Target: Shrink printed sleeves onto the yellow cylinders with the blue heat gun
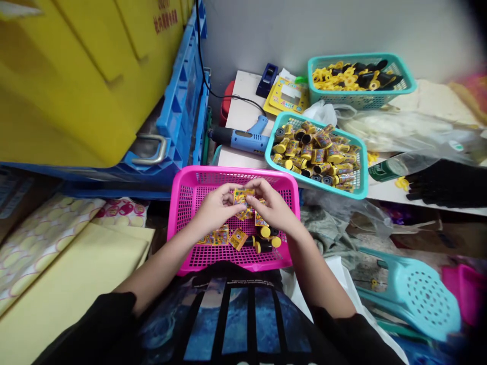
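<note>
Over a pink plastic basket point(188, 203) on my lap, my left hand point(215, 207) and my right hand point(274, 205) meet, fingers pinched from both sides on a small yellow printed label point(242, 198). Below them in the basket lie several more yellow labels point(221, 236) and a few small black tubes with yellow caps point(266, 243). What the label wraps, if anything, is hidden by my fingers.
A teal basket point(361, 185) full of labelled yellow tubes stands just beyond on a white table point(243, 114). A second teal basket point(405, 83) holds yellow rings and black parts. A blue glue gun point(243, 137), yellow and blue crates point(182, 111) left, teal stool point(422, 294) right.
</note>
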